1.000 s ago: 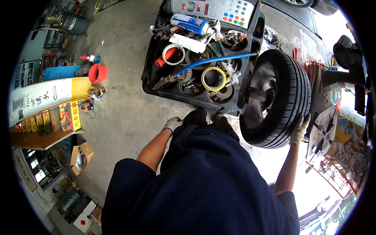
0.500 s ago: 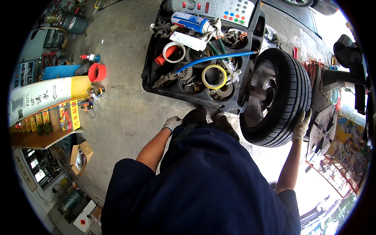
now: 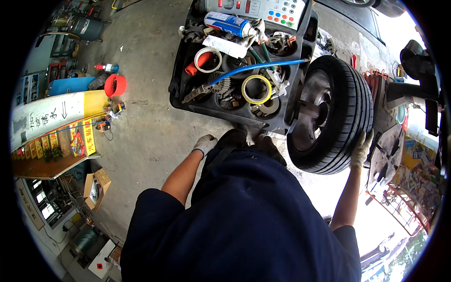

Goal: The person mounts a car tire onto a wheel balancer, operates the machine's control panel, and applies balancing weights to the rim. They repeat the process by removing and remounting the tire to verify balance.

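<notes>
A car wheel (image 3: 350, 110) with a black tyre and a grey metal rim is mounted upright on the right side of a wheel balancer. My right hand (image 3: 361, 149), in a pale work glove, lies against the near right part of its tread with the fingers stretched out. Beside my left thigh hangs my left hand (image 3: 206, 143), gloved too, its fingers loosely extended and nothing visible in it. The balancer's black tray (image 3: 225, 112) carries a blue spray can (image 3: 229, 23), a yellow tape roll (image 3: 256, 90), a white ring (image 3: 208, 59) and a blue-handled tool (image 3: 256, 67).
The balancer's button panel (image 3: 282, 13) stands behind the tray. Right of the wheel is another dark machine (image 3: 387, 136). On the left are a red tub (image 3: 115, 85), an open cardboard box (image 3: 97, 189) and a wooden shelf (image 3: 56, 167) over the concrete floor.
My left hand has shifted slightly forward beside my thigh. My right hand stays against the tyre, and the view has moved a little.
</notes>
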The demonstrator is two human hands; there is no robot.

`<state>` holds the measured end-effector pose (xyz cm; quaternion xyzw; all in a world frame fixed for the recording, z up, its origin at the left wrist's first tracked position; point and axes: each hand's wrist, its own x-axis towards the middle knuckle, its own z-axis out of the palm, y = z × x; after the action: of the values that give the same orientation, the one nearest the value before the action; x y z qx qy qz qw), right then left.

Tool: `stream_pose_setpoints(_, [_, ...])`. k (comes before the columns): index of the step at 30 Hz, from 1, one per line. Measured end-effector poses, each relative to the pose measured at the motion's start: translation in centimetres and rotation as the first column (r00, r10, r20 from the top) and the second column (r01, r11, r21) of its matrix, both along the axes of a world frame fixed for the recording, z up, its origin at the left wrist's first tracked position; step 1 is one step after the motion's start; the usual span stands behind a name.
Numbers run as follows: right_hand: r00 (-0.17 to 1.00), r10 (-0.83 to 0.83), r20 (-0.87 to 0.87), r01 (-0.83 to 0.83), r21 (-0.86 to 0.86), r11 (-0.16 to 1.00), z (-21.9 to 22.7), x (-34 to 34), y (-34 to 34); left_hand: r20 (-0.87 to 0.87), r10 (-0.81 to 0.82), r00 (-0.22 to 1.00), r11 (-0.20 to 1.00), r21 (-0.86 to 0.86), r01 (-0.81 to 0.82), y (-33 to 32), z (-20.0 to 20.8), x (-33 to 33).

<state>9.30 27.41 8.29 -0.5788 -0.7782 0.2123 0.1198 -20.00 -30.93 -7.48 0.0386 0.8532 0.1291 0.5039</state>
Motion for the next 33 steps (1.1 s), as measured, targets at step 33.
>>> stream_pose_setpoints(33, [0.971,-0.104,-0.216,0.111,0.022,0.994,-0.5,7.2,0.8,-0.218,0.218,0.951,0.976,0.058,-0.210,-3.4,1.3,-3.9])
